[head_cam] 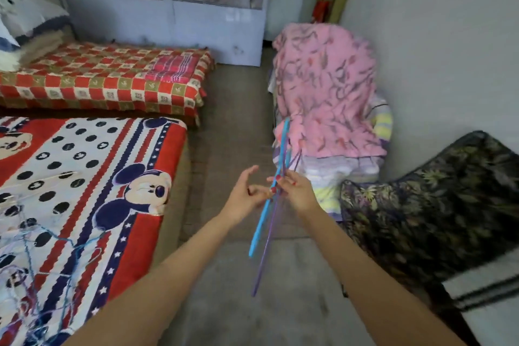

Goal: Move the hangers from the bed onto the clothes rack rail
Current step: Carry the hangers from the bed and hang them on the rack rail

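A light blue hanger (259, 229) and a thin purple hanger (264, 258) hang edge-on in the air over the floor between the bed and a pink-covered pile. My right hand (297, 191) grips both near their middle. My left hand (244, 196) touches the blue hanger from the left, its thumb and forefinger pinching it while the other fingers spread. More thin blue and purple wire hangers (36, 255) lie tangled on the cartoon-mouse bedspread (92, 177) at the lower left. No clothes rack rail is in view.
A second bed with a red checked cover (106, 76) lies behind the first. A white wardrobe (168, 5) stands at the back. A pink blanket (325, 93) drapes a pile on the right, beside a dark floral cushion (432, 205). A strip of grey floor (241, 126) runs between.
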